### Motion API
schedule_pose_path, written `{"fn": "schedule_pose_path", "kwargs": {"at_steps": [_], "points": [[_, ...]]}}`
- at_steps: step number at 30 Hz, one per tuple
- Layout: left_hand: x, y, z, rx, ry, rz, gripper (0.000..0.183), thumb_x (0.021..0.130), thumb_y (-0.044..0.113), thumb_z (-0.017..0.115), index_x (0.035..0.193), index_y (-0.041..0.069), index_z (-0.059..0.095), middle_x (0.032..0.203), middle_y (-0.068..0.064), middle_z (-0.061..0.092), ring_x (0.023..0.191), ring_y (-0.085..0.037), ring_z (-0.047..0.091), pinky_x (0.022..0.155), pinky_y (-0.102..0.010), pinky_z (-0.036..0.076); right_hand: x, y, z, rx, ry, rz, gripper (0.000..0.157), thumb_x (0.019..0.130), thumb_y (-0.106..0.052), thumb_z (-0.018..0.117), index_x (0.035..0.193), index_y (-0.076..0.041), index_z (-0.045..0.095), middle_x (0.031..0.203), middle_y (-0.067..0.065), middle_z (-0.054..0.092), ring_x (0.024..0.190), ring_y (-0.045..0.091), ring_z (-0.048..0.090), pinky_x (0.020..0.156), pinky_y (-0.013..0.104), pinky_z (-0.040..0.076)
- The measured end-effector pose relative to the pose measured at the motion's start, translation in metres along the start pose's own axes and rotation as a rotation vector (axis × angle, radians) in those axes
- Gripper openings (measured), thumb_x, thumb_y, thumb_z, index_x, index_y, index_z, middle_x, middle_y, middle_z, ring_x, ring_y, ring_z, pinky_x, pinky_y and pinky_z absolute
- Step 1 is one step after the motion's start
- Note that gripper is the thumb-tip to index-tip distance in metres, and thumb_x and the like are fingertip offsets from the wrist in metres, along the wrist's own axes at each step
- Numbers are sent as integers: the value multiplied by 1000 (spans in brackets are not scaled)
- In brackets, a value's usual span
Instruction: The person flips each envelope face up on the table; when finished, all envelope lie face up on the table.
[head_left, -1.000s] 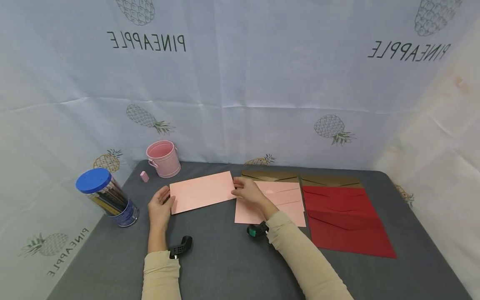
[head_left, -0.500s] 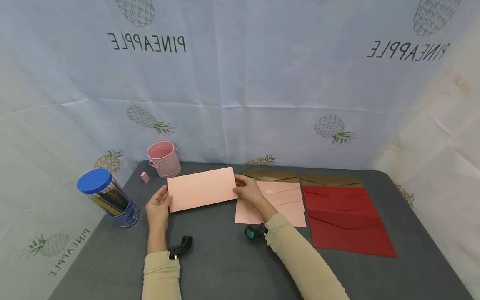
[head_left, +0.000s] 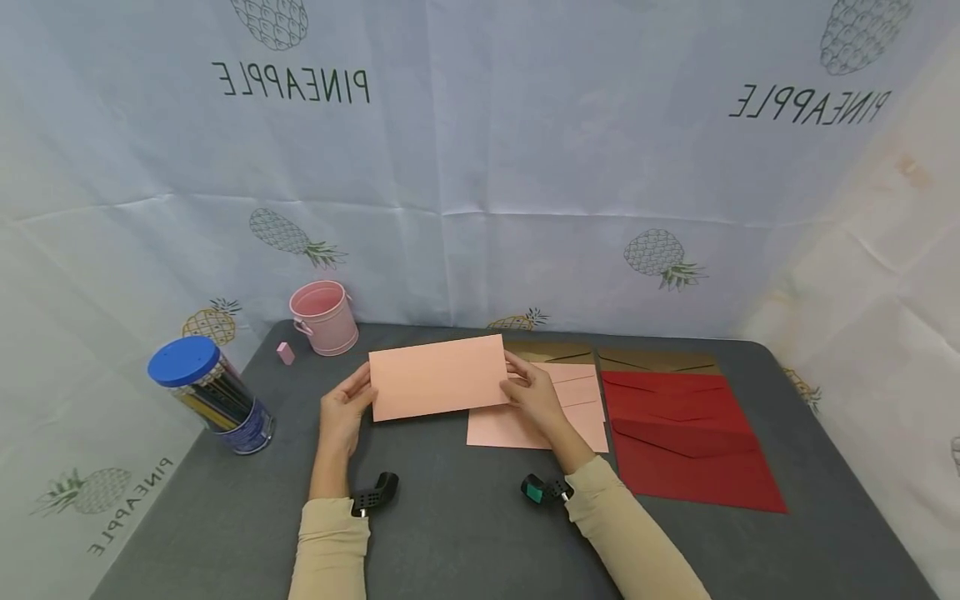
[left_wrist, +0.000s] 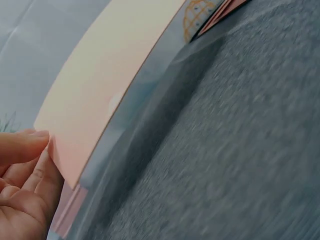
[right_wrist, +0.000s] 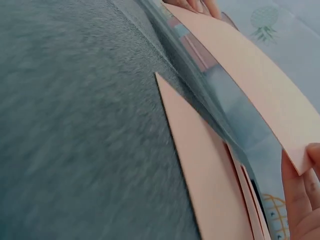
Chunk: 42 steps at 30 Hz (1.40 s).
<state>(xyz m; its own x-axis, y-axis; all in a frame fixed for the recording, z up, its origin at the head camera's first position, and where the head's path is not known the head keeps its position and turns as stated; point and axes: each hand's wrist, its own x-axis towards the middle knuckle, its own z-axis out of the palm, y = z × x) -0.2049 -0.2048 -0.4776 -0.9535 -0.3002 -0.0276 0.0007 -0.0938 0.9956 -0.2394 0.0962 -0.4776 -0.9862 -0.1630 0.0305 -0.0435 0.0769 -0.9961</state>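
A pink envelope [head_left: 438, 379], plain face up, is held off the table by both hands, one at each short end. My left hand [head_left: 345, 412] pinches its left end; in the left wrist view the thumb [left_wrist: 25, 146] lies on one face with fingers behind. My right hand [head_left: 537, 400] pinches the other end, and the right wrist view shows the thumb on the corner. Below and to the right, pink envelopes [head_left: 577, 412] lie overlapped on the table, partly covered by the right hand and the held envelope. The raised envelope bends slightly in the wrist views.
Red envelopes [head_left: 697, 467] lie at the right, with gold envelopes [head_left: 660, 361] behind them. At the back left stand a pink bucket [head_left: 326, 321] and a small pink block [head_left: 286, 353]. A blue-lidded jar of pencils [head_left: 217, 396] stands at the left edge. A patterned cloth [head_left: 480, 167] hangs behind the table.
Both hands lift the pink envelope slightly off the table, then carry it to the right. It now overlaps the left part of the pink envelopes in the head view. The other things stay put.
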Motion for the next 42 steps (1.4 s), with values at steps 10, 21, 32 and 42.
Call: {"fn": "schedule_pose_path", "kwargs": {"at_steps": [10,21,32,42], "points": [[-3,1,15,-59,-82,19,48,88,-9,59,134,-4,50,121,-5,63,100,-3,62,82,-14,51,-20,-2,-20,12,55,16,55,87,1,65,139,-6,48,126,25,58,112,32,61,67,24,54],[-45,54,71,216,-64,385,55,92,-4,55,142,-7,34,151,-21,30,140,-33,29,111,-40,30,-40,-46,-12,25,205,-225,44,88,-1,64,132,-4,55,119,19,61,97,11,63,71,16,53],[-98,76,126,101,-442,525,59,97,8,52,150,8,27,154,-12,29,139,-28,32,101,-48,42,-71,-96,33,-252,229,-681,38,87,6,62,125,4,58,117,20,63,104,33,62,73,34,58],[-102,78,124,-83,-425,565,77,92,-3,55,153,16,13,142,-26,37,127,-39,46,88,-30,52,-66,-88,25,-405,-1,-895,47,84,4,64,130,-1,55,134,16,54,123,28,52,100,35,47]]}}
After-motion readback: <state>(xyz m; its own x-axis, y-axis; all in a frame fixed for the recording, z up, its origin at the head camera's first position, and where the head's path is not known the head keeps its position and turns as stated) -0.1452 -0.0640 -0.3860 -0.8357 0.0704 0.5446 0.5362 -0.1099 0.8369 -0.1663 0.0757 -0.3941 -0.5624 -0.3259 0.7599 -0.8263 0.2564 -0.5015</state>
